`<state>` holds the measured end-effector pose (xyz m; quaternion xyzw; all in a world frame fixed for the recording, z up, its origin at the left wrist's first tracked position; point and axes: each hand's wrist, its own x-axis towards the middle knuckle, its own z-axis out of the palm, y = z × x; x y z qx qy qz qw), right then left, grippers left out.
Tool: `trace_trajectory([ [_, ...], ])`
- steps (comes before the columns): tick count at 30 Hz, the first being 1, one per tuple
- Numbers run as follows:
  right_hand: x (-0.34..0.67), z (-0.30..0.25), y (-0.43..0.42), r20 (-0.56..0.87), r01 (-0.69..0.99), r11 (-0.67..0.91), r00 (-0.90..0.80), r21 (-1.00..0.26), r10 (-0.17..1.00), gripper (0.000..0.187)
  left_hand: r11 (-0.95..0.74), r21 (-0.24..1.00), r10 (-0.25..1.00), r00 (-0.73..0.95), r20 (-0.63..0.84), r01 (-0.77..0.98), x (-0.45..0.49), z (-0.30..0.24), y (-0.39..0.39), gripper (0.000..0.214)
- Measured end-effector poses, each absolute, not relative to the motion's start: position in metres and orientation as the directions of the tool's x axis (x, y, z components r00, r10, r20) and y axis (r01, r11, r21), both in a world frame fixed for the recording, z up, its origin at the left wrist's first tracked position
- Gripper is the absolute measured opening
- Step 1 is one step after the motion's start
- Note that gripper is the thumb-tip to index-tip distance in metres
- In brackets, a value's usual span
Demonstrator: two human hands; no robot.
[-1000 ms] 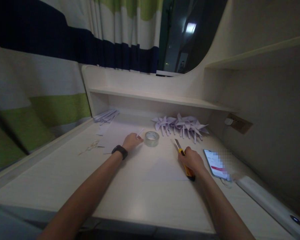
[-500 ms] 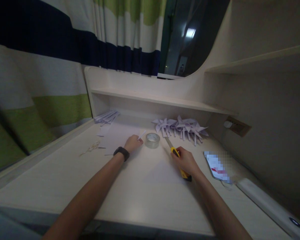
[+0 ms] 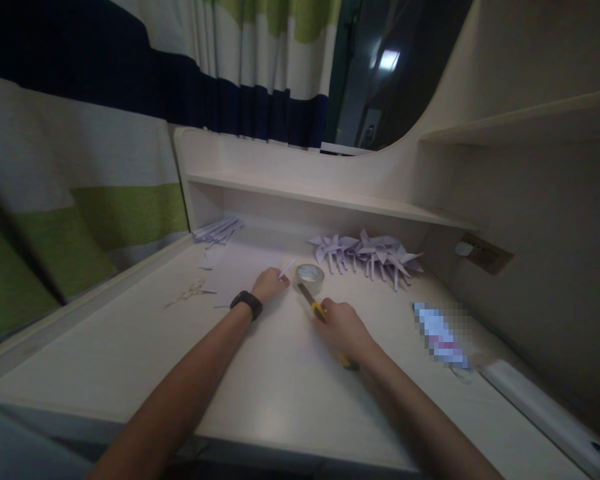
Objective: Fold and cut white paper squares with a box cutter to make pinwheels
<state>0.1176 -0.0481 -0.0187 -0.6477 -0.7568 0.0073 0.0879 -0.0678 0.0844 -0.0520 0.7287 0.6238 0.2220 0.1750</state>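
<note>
My left hand (image 3: 271, 285), with a dark watch on its wrist, is closed on a thin white paper stick (image 3: 288, 268) that pokes out past the fingertips. My right hand (image 3: 341, 327) is wrapped round a yellow and black utility knife (image 3: 319, 310), its blade out and pointing up and left. The blade tip comes close to a roll of clear tape (image 3: 309, 277) lying on the desk just right of my left hand; whether they touch I cannot tell. Under and behind my left hand lies white paper (image 3: 240, 257).
Several paper pinwheels (image 3: 375, 252) are heaped at the back right. A bundle of paper sticks (image 3: 219, 231) lies at the back left, with gold-handled scissors (image 3: 193, 291) nearer. A phone (image 3: 440, 337) and a long white device (image 3: 535, 407) lie to the right. A low shelf (image 3: 300, 197) spans the back.
My right hand has carried the utility knife leftward, from beside the pinwheels to the roll of tape. My left hand keeps the paper stick in nearly the same place. The view has shifted slightly.
</note>
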Motion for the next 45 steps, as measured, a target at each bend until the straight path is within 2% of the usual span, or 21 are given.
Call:
trace_trajectory([
  [4, 0.096, -0.019, -0.040, 0.134, 0.988, 0.148, -0.141, -0.049, 0.981, 0.025, -0.167, 0.532, 0.986, 0.129, 0.108, 0.830, -0.068, -0.053, 0.086, 0.021],
  [19, 0.081, -0.019, -0.039, 0.126, 0.987, 0.159, -0.159, 0.014, 0.979, 0.023, -0.168, 0.544, 0.986, 0.134, 0.102, 0.822, -0.068, -0.050, 0.082, 0.022],
  [35, 0.081, -0.025, -0.027, 0.107, 0.981, 0.173, -0.163, -0.086, 0.981, 0.024, -0.209, 0.482, 0.977, 0.164, 0.134, 0.851, -0.068, -0.053, 0.086, 0.023],
  [41, 0.106, -0.011, -0.037, 0.099, 0.966, 0.237, -0.228, -0.099, 0.969, 0.025, -0.211, 0.422, 0.975, 0.156, 0.160, 0.882, -0.072, -0.053, 0.085, 0.022],
  [43, 0.119, -0.003, -0.037, 0.087, 0.958, 0.247, -0.236, -0.149, 0.968, 0.024, -0.214, 0.402, 0.973, 0.156, 0.171, 0.891, -0.072, -0.052, 0.084, 0.022],
  [45, 0.127, 0.000, -0.031, 0.159, 0.940, 0.215, -0.177, -0.266, 0.971, 0.025, -0.213, 0.381, 0.972, 0.155, 0.179, 0.900, -0.072, -0.051, 0.082, 0.023],
])
